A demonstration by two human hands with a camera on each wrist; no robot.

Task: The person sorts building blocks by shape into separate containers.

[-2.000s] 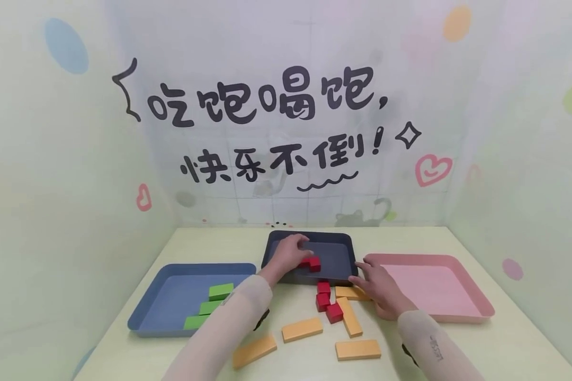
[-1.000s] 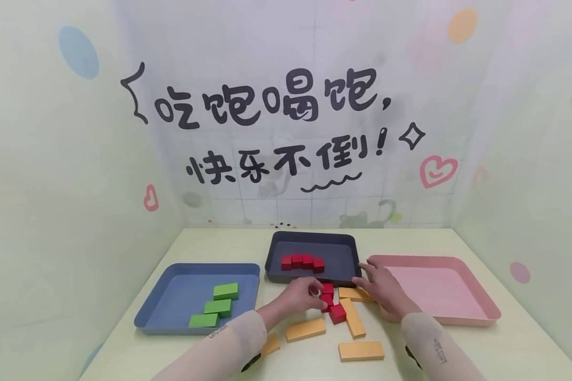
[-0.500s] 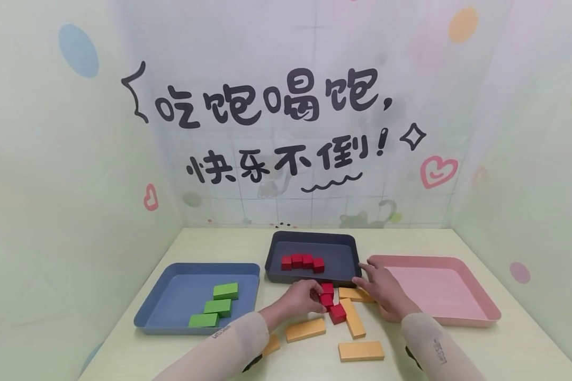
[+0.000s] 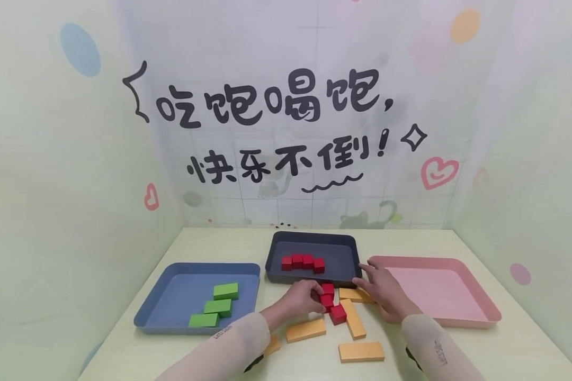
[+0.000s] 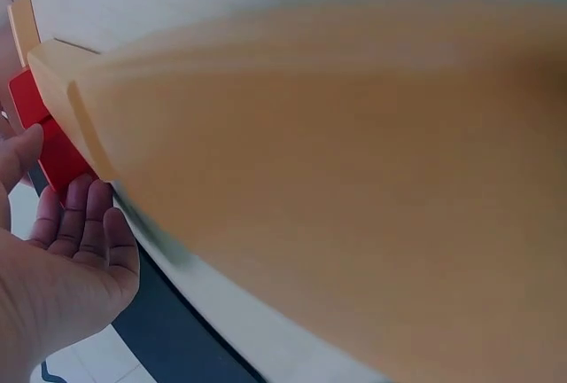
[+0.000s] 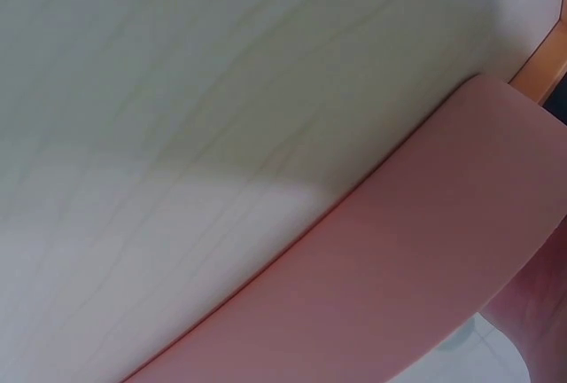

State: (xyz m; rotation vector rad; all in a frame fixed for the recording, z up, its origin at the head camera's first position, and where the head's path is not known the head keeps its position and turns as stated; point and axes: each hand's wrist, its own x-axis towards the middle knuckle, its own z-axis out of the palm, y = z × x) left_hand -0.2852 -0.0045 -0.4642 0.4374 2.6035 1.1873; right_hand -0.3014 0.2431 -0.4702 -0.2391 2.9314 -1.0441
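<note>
In the head view my left hand (image 4: 301, 299) is at the small cluster of red cubes in front of the black tray (image 4: 291, 277). Thumb and fingertips pinch a red cube (image 4: 326, 302); the left wrist view shows them on opposite sides of the red cube (image 5: 64, 154). Touching it are another red cube (image 4: 328, 289) behind and a red cube (image 4: 338, 314) in front. My right hand (image 4: 385, 290) lies between the black tray and the pink tray (image 4: 493, 313), fingers extended at the black tray's right edge, holding nothing visible. Several red cubes (image 4: 297, 260) form a row inside the black tray.
A blue tray (image 4: 143, 312) on the left holds three green blocks (image 4: 217, 307). Orange blocks lie about the table: one (image 4: 352, 318) beside the cubes, others (image 4: 306, 330) (image 4: 361, 352) nearer the front. An orange block (image 4: 355, 295) is partly behind my right hand.
My left hand came back from the black tray to the loose red cubes, and its fingers closed on one. The row in the tray is now uncovered. My right hand has stayed put.
</note>
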